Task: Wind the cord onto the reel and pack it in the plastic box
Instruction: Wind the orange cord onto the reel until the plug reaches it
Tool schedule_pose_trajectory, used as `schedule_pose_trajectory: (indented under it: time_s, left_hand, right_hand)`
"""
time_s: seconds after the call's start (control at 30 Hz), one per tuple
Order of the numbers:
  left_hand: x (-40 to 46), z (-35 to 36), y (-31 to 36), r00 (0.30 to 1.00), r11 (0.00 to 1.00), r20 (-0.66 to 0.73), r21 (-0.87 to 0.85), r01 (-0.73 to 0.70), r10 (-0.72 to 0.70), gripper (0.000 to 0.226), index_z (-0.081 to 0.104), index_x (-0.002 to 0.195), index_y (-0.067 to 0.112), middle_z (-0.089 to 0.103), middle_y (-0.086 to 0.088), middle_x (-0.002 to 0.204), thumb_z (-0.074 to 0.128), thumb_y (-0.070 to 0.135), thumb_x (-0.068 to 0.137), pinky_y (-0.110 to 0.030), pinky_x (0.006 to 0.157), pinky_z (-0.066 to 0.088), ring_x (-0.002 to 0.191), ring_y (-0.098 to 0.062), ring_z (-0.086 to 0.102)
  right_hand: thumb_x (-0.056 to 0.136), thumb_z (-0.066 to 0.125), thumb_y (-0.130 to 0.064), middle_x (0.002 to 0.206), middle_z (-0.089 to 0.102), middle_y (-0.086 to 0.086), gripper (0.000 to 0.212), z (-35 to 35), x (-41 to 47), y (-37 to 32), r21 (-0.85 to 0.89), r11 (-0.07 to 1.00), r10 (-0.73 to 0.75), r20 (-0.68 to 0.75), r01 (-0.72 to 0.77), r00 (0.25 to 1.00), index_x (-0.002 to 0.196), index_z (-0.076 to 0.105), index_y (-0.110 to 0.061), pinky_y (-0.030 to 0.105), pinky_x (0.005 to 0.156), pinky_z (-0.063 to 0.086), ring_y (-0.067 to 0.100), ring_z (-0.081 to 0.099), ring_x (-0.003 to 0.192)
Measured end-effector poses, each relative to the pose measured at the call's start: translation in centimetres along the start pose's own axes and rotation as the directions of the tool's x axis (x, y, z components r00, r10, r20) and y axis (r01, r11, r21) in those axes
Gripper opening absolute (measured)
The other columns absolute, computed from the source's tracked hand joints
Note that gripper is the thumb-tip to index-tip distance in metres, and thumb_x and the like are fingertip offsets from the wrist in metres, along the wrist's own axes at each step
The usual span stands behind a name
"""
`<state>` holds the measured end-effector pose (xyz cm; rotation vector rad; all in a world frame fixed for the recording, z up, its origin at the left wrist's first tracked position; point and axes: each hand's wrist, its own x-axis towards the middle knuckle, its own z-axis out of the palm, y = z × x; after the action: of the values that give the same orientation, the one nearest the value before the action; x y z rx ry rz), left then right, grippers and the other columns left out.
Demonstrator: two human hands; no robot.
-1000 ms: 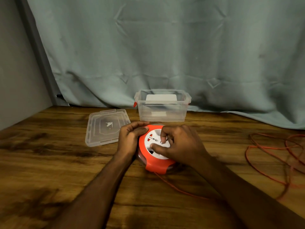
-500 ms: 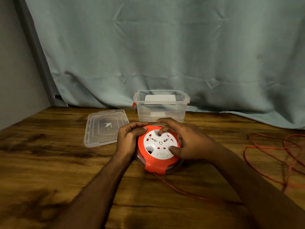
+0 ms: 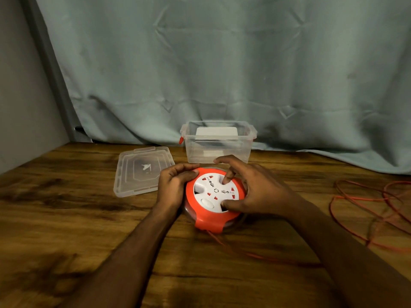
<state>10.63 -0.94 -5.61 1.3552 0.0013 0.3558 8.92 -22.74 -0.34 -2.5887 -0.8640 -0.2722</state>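
Note:
An orange reel (image 3: 208,220) with a white socket face lies flat on the wooden table. My left hand (image 3: 172,187) grips its left rim, thumb on the orange edge. My right hand (image 3: 251,190) is spread over the white face, with one fingertip in a far notch and the thumb in a near notch. A thin orange cord (image 3: 364,221) leaves the reel's near edge, runs along the table and lies in loose loops at the right. The clear plastic box (image 3: 219,152) stands open behind the reel. Its lid (image 3: 142,171) lies flat to its left.
A pale green curtain (image 3: 222,70) hangs behind the table and drapes onto its back right part. A grey wall (image 3: 22,96) closes the left side. A white label shows through the box.
My right hand has turned the white face round, the fingers shifting from the middle to notches at its far and near edges. My left hand keeps the rim still.

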Motion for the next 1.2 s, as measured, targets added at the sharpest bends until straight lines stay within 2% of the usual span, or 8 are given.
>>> schedule_pose_trajectory:
  time_s: [0.27, 0.57, 0.7, 0.77, 0.87, 0.93, 1.1, 1.2]
  left_hand:
    - [0.2, -0.1, -0.3, 1.0, 1.0, 0.002, -0.018, -0.011, 0.011, 0.015, 0.076, 0.094, 0.006, 0.075, -0.025, 0.098, 0.067, -0.001, 0.083, -0.05, 0.081, 0.057, 0.085, -0.039, 0.07]
    - [0.2, 0.0, -0.3, 1.0, 0.999, 0.004, -0.028, -0.022, 0.022, 0.019, 0.073, 0.1, -0.003, 0.073, -0.029, 0.102, 0.065, -0.005, 0.083, -0.053, 0.088, 0.055, 0.089, -0.039, 0.069]
    - [0.2, -0.1, -0.3, 1.0, 0.999, 0.01, -0.024, -0.023, 0.024, 0.019, 0.073, 0.101, -0.002, 0.074, -0.028, 0.102, 0.065, -0.004, 0.084, -0.053, 0.087, 0.056, 0.089, -0.041, 0.07]
    - [0.3, -0.2, -0.4, 1.0, 1.0, 0.014, -0.017, -0.023, 0.024, 0.019, 0.074, 0.101, 0.0, 0.074, -0.026, 0.101, 0.065, -0.002, 0.084, -0.053, 0.085, 0.057, 0.091, -0.043, 0.07]
    - [0.5, -0.4, -0.6, 1.0, 1.0, 0.012, -0.017, -0.021, 0.022, 0.019, 0.075, 0.099, 0.002, 0.075, -0.024, 0.099, 0.066, -0.001, 0.083, -0.05, 0.084, 0.057, 0.092, -0.044, 0.07]
    - [0.5, -0.3, -0.6, 1.0, 1.0, 0.009, -0.004, -0.019, 0.019, 0.019, 0.075, 0.099, 0.003, 0.076, -0.023, 0.098, 0.065, -0.002, 0.084, -0.046, 0.079, 0.058, 0.089, -0.041, 0.071]
    - [0.5, -0.4, -0.6, 1.0, 1.0, 0.015, -0.001, -0.019, 0.019, 0.019, 0.075, 0.1, 0.002, 0.076, -0.023, 0.097, 0.066, -0.001, 0.083, -0.046, 0.079, 0.059, 0.088, -0.04, 0.072]
    - [0.5, -0.3, -0.6, 1.0, 1.0, 0.021, -0.005, -0.018, 0.018, 0.02, 0.075, 0.101, 0.002, 0.076, -0.023, 0.099, 0.065, -0.001, 0.083, -0.05, 0.082, 0.058, 0.09, -0.042, 0.072]
  right_hand:
    - [0.066, 0.077, -0.073, 0.087, 0.064, -0.018, 0.064, 1.0, 0.1, -0.6, -0.075, 0.997, 0.01, -0.093, -0.017, 0.996, 0.113, 0.046, -0.043, 0.027, 0.061, 0.041, 0.004, 0.061, 0.08]
    - [0.077, 0.073, -0.068, 0.055, 0.048, -0.013, 0.052, 2.6, 0.5, -2.1, -0.121, 0.989, 0.062, -0.195, -0.086, 0.979, 0.06, 0.058, -0.022, 0.028, 0.061, 0.032, 0.001, 0.042, 0.059]
    - [0.086, 0.071, -0.056, 0.057, 0.052, -0.014, 0.034, 2.5, 0.4, -2.4, -0.091, 0.995, 0.016, -0.209, -0.036, 0.978, 0.075, 0.069, -0.024, 0.025, 0.06, 0.037, 0.002, 0.05, 0.059]
    - [0.088, 0.07, -0.047, 0.077, 0.067, -0.015, 0.018, 2.0, 0.2, -2.2, -0.06, 0.998, -0.001, -0.2, -0.012, 0.98, 0.097, 0.071, -0.031, 0.024, 0.063, 0.041, 0.003, 0.06, 0.071]
    - [0.081, 0.061, -0.038, 0.129, 0.063, -0.019, 0.044, 0.9, 0.2, -1.5, -0.045, 0.999, -0.023, -0.041, 0.021, 0.999, 0.125, 0.063, -0.039, 0.029, 0.085, 0.05, 0.008, 0.06, 0.112]
    - [0.082, 0.067, -0.03, 0.144, 0.056, -0.019, 0.056, 0.3, 0.1, -1.1, -0.04, 0.999, -0.023, 0.067, 0.026, 0.997, 0.136, 0.059, -0.043, 0.031, 0.099, 0.046, 0.009, 0.051, 0.129]
    - [0.086, 0.077, -0.03, 0.123, 0.052, -0.01, 0.061, -0.3, 0.1, -0.2, -0.008, 1.0, 0.011, 0.077, -0.011, 0.997, 0.137, 0.053, -0.052, 0.032, 0.087, 0.054, 0.016, 0.055, 0.114]
    - [0.088, 0.075, -0.03, 0.128, 0.055, -0.005, 0.07, -0.1, 0.2, -0.2, -0.001, 1.0, -0.002, 0.094, 0.002, 0.996, 0.146, 0.044, -0.054, 0.04, 0.093, 0.056, 0.02, 0.056, 0.118]
